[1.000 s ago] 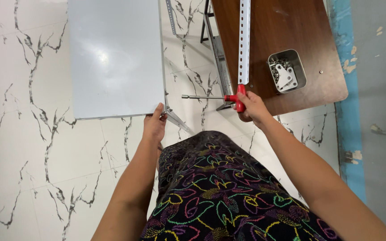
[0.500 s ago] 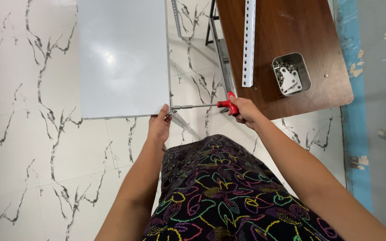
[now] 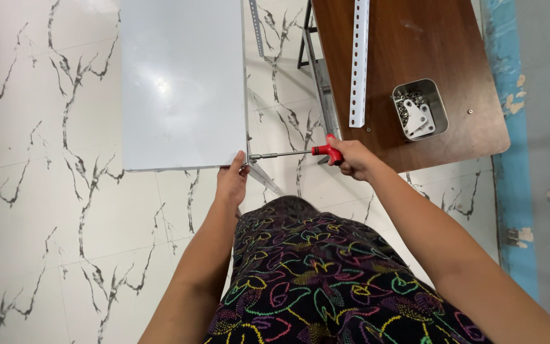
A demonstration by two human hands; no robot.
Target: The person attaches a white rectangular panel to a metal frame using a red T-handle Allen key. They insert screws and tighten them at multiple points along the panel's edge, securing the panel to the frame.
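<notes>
- While I look straight down, the grey metal shelf panel [image 3: 183, 83] is the biggest thing in view, lying flat over the white marble-pattern floor [image 3: 46, 210]; everything below is placed relative to that panel.
- Right of the panel: brown wooden tabletop [image 3: 415, 76], with a white perforated angle strip [image 3: 358, 60] lying on it lengthwise.
- Further right of the panel, on the same tabletop: small metal tray [image 3: 420, 108] holding brackets and small hardware.
- At the panel's near right corner: my left hand [image 3: 232, 181], fingers curled up against the edge, thumb side touching the corner.
- Just right of that corner: my right hand [image 3: 351, 159], closed in a fist around the red handle of the screwdriver [image 3: 300, 153].
- Screwdriver shaft runs level, tip meeting the panel corner beside my left fingertips; exact contact point too small to tell.
</notes>
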